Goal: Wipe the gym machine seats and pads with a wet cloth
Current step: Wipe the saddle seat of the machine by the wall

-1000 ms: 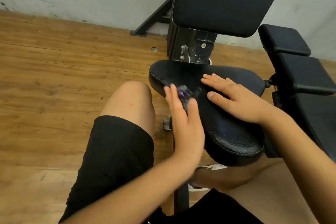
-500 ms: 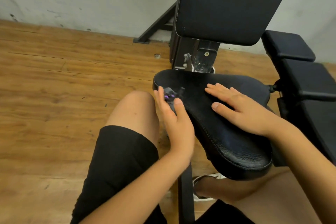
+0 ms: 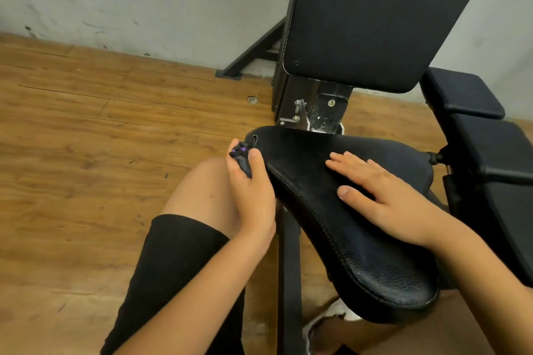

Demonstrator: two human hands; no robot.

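Black stitched leather seat (image 3: 317,199), narrow end toward me. My right hand (image 3: 386,193) lies flat on top, fingers straight. My left hand (image 3: 253,190) is at the seat's left edge, near its far corner, fingers curled round a small dark wad with purple bits (image 3: 240,154); can't tell if it's cloth. Black back pad (image 3: 375,14) stands behind, wood-plank floor (image 3: 86,153) left.

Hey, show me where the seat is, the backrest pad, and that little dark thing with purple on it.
Seat (image 3: 346,242): head view, bare middle of its top.
Backrest pad (image 3: 375,17): head view, centre of its face.
Small dark thing (image 3: 240,153): head view, its purple-flecked upper end.
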